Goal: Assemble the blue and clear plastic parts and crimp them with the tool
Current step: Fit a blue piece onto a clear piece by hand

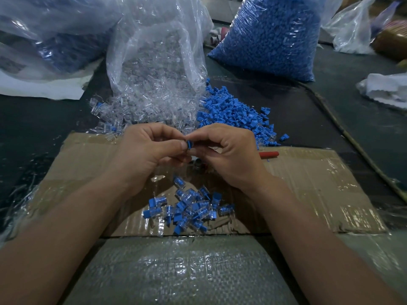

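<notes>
My left hand and my right hand meet above the cardboard sheet, both pinching one small blue part between the fingertips. Whether a clear part is on it, my fingers hide. Below my hands lies a pile of assembled blue-and-clear pieces. Loose blue parts are heaped beyond my right hand, and loose clear parts spill from an open bag beyond my left. A red-handled tool lies on the cardboard, mostly hidden behind my right hand.
A clear bag of clear parts stands at the back centre and a full bag of blue parts at the back right. More plastic bags lie at the far left. A cord runs along the right. A wrapped bundle sits nearest me.
</notes>
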Demonstrator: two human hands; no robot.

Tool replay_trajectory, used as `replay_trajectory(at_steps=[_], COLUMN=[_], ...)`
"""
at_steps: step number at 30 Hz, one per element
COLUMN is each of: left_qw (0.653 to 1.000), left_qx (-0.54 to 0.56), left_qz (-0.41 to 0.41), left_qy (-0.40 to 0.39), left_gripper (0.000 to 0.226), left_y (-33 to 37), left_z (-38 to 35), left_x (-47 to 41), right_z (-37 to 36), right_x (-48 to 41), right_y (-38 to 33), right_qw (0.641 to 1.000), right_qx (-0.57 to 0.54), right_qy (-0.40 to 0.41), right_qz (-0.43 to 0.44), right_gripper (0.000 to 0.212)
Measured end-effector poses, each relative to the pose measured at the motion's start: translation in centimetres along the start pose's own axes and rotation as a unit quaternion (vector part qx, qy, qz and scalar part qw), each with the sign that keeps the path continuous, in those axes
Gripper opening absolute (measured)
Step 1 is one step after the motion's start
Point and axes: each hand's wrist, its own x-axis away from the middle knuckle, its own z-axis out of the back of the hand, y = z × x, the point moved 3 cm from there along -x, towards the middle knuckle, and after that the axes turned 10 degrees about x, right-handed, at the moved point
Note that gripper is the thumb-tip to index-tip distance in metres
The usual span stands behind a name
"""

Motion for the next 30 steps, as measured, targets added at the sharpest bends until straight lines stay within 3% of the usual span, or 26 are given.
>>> replay_trajectory(at_steps=[21,25,30], left_qw=[1.0,1.0,0.999], left_qx=[-0.01,0.012,0.027], left_qz=[-0.016,-0.011,-0.006], left_qy=[-0.025,-0.001,0.018], left_gripper=[0.008,0.007,0.007], left_y=[-0.3,-0.5,-0.6], left_z=[0.1,0.6,1.1], left_x=[-0.1,-0.2,-0.3], right_z=[0.4,1.3,3.8], right_x=[-0.1,-0.1,0.7], right_y=[-0.4,0.5,3.2], right_qw=[1.0,0.994,0.968], right_qx=[0.0,0.026,0.092], right_qy=[-0.014,-0.063,-0.137], right_qz=[-0.004,-0.081,-0.189], right_gripper=[0.023,0.031,0.024])
